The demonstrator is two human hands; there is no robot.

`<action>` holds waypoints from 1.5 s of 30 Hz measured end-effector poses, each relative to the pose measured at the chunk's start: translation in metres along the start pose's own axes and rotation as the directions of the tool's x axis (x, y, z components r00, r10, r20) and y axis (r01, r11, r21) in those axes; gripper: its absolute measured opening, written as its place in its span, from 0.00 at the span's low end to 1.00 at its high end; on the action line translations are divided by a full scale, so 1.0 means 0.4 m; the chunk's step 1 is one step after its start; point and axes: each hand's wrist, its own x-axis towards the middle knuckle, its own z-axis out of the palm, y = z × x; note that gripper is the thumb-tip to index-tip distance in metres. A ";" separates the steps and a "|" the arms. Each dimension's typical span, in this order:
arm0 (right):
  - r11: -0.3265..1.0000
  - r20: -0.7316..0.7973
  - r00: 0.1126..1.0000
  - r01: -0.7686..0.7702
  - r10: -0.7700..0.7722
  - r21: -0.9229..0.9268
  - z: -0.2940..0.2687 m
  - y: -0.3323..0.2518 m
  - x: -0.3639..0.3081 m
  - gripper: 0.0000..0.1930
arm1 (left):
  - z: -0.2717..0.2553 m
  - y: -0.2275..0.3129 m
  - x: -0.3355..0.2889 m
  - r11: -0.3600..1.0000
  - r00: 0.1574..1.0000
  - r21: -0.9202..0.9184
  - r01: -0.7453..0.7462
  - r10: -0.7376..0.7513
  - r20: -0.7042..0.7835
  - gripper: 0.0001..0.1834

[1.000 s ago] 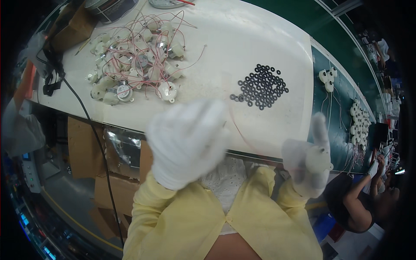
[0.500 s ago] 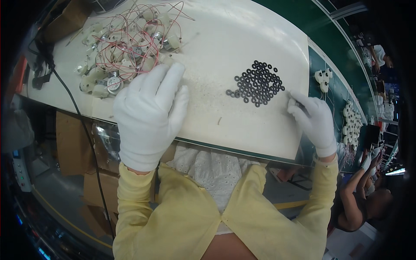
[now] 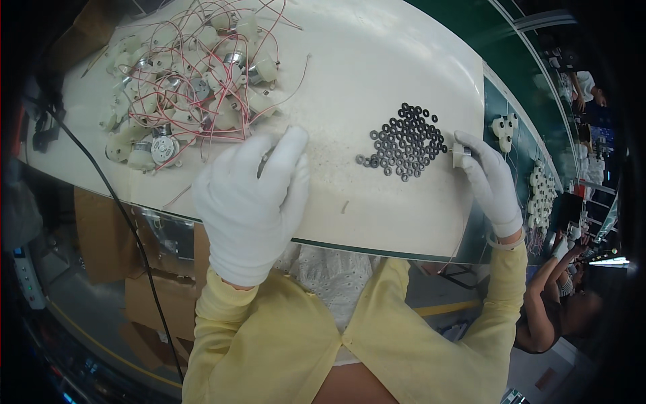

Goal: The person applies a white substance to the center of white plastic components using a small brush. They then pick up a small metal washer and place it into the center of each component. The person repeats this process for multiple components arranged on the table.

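Head view: white table (image 3: 404, 219), wired motor pile (image 3: 195, 87) on the left, black rings (image 3: 407, 141) loosely clustered right of centre.
Right hand (image 3: 494, 187): white-gloved, fingers pinched on a small motor (image 3: 461, 156).
Motor location: in that pinch, just right of the black rings.
Left hand (image 3: 250, 202): gloved, fingers curled, near side of the motor pile; cannot tell if it holds anything.

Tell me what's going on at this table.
The person's gloved right hand holds a small metal-and-white part beside a cluster of black rings on the white table. The gloved left hand is close to the near side of a pile of wired parts; I can't tell whether it holds anything. More white parts lie on the green surface at right.
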 end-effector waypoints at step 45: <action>0.855 -0.550 0.835 -0.300 0.020 -0.424 -0.051 0.059 -0.171 0.11 | -0.050 0.023 -0.003 0.995 0.981 -0.098 0.014 0.005 0.194 0.29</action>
